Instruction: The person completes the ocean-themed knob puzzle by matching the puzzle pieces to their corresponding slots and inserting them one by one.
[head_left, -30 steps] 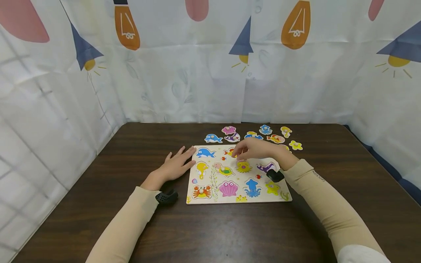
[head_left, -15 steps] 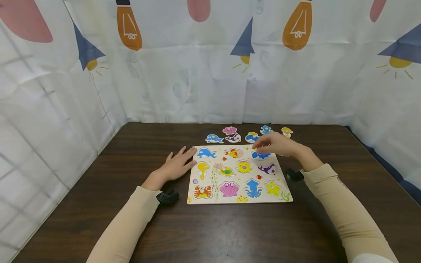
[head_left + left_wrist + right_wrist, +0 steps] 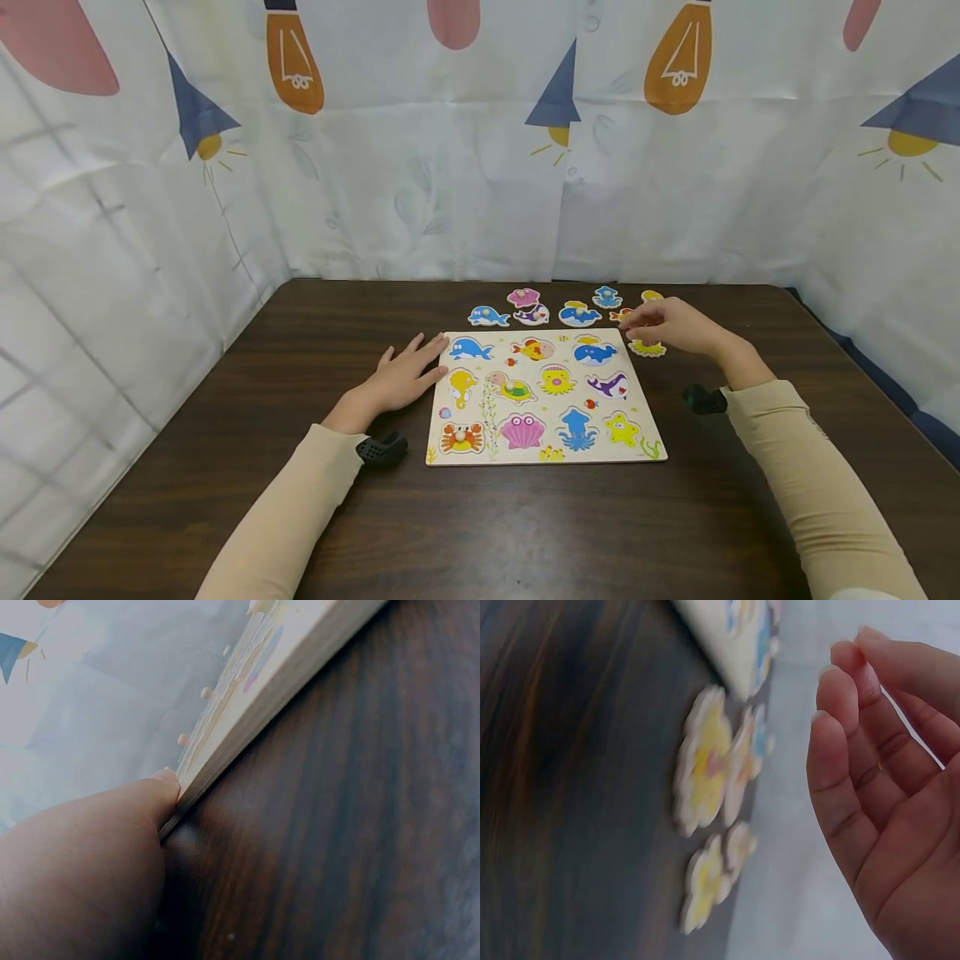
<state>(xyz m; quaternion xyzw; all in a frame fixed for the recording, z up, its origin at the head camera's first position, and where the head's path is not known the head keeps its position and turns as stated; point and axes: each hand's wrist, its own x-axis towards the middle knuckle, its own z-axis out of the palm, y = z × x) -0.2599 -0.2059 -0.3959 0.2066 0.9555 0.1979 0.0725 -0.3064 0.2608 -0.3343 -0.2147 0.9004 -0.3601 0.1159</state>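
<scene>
My left hand (image 3: 399,379) lies flat with spread fingers at the upper left edge of a wooden sea-animal puzzle board (image 3: 487,454). In the left wrist view its thumb (image 3: 154,796) touches the board's side. Above the loose pieces right of the board hovers my right hand (image 3: 678,325), fingers loosely bent, thumb near the index fingertip, holding nothing. Just below it lies a yellow octopus piece (image 3: 647,349); a fish piece (image 3: 619,316) and a seahorse piece (image 3: 651,296) are partly hidden behind it. A crab piece (image 3: 461,437) with a knob sits in the board.
Behind the board lie a blue dolphin piece (image 3: 488,317), a pink shell piece (image 3: 522,297), a purple whale piece (image 3: 532,315), a blue whale piece (image 3: 579,315) and a blue squid piece (image 3: 607,297). A printed curtain (image 3: 480,192) hangs behind the dark wooden table (image 3: 525,533).
My right hand has moved right from over the middle of the board, past its upper right corner, to the loose pieces beside it. The left hand has stayed put.
</scene>
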